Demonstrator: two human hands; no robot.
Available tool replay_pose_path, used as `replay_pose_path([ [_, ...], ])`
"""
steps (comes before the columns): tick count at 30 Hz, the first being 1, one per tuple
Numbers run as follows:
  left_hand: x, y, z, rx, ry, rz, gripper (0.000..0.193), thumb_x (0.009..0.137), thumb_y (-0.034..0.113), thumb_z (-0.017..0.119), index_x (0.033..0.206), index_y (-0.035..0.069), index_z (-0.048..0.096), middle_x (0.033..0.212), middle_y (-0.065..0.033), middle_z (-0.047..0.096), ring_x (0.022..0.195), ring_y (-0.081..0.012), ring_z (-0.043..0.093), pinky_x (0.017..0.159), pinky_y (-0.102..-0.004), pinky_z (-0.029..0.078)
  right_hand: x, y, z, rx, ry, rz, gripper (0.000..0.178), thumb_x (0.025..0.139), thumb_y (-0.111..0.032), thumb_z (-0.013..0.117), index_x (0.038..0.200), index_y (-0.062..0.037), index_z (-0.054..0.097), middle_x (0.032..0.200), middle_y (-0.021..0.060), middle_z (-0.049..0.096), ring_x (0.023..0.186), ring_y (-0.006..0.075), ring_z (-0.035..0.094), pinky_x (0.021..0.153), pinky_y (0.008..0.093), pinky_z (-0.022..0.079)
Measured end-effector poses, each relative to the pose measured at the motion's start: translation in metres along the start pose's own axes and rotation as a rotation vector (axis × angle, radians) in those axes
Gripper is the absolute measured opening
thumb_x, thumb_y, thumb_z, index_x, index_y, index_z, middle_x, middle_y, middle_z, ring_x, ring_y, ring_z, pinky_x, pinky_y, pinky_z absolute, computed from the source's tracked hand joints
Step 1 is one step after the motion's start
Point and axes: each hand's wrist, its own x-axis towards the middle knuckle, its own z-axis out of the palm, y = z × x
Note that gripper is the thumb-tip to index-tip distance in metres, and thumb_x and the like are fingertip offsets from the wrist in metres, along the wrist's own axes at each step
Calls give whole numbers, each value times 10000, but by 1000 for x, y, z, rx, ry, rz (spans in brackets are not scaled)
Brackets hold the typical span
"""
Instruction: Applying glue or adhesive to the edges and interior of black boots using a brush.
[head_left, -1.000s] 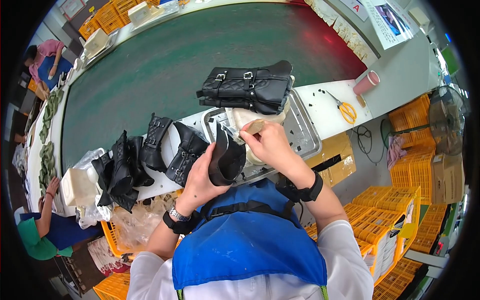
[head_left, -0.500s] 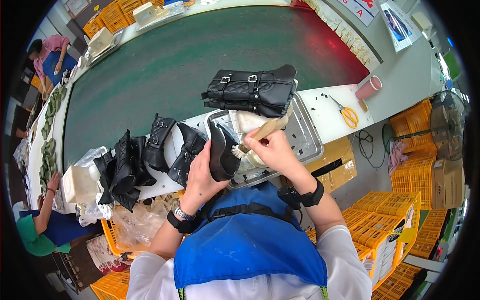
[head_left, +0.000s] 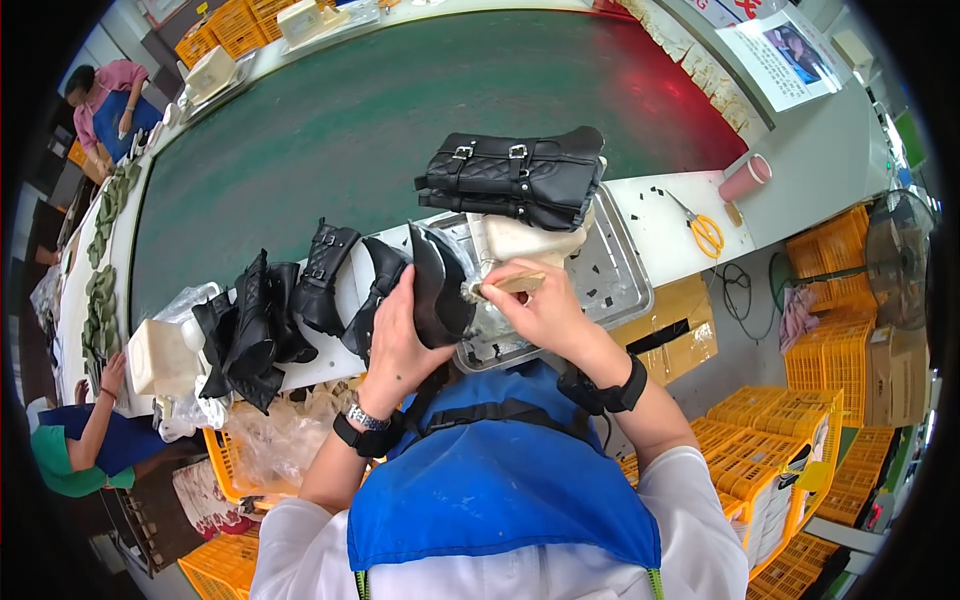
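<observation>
Curving upright above the near edge of the counter (head_left: 650, 246), one black leather piece (head_left: 440, 290) is gripped in the left hand (head_left: 400, 325), whose thumb lies along the piece's near end while the fingers press its left outer side, the hand only partly closed. The right hand (head_left: 530, 300) is closed around the wooden handle of one brush (head_left: 520, 283), its pale bristles at the right edge of that piece; whether they touch it cannot be told. Below and to the right of the piece lies one metal tray (head_left: 602, 270) at the counter's near edge, dotted with many small black scraps. One cream container (head_left: 540, 243) stands in the tray, and a single stack of black pieces (head_left: 510, 180) lies at its far side, showing two silver buckles on top; its layers cannot be counted. Left of the left hand, two buckled black pieces (head_left: 325, 280) sit along the counter, then a cluster of dark pieces (head_left: 245, 335) overlapping too much to count. One cream box (head_left: 163, 358) stands farther left. Toward the counter's right end are one pair of orange-handled scissors (head_left: 708, 238), one small brown block (head_left: 733, 214) and one pink cup (head_left: 745, 178).
</observation>
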Motion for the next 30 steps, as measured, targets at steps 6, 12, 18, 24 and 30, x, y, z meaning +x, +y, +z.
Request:
replay_pose_path([
  [6,4,-7,5,75,140,39,1010,522,98,779,1359,-12,224,1147,-186,487,1056,-349,479,909,-399,379,-6,-6,3,61,-81,68,87,780,-105,622,790,-19,634,659,98,600,531,189,565,514,275,439],
  [12,3,-11,7,182,173,110,986,525,55,761,1349,-35,228,1193,-203,452,1072,-359,461,913,-411,364,-1,-4,1,124,-118,158,111,790,-114,625,794,-4,631,630,60,595,530,107,531,505,244,422],
  [18,2,-11,5,190,181,111,968,533,36,745,1349,-36,229,1228,-214,428,1096,-363,447,934,-412,353,-1,-4,5,404,-108,341,133,804,-127,623,808,6,629,670,27,598,565,67,507,523,220,417],
  [24,-4,-4,4,89,127,58,985,533,38,745,1359,-26,213,1218,-217,437,1107,-361,443,946,-406,349,1,14,9,132,22,89,87,794,-87,621,842,-14,626,694,28,584,563,96,505,519,244,404],
  [30,-7,-1,2,8,40,59,999,531,43,751,1365,-19,206,1193,-213,452,1099,-358,448,936,-400,356,12,16,7,-60,129,-217,89,737,-65,664,804,-34,614,691,86,570,612,240,547,553,314,430],
])
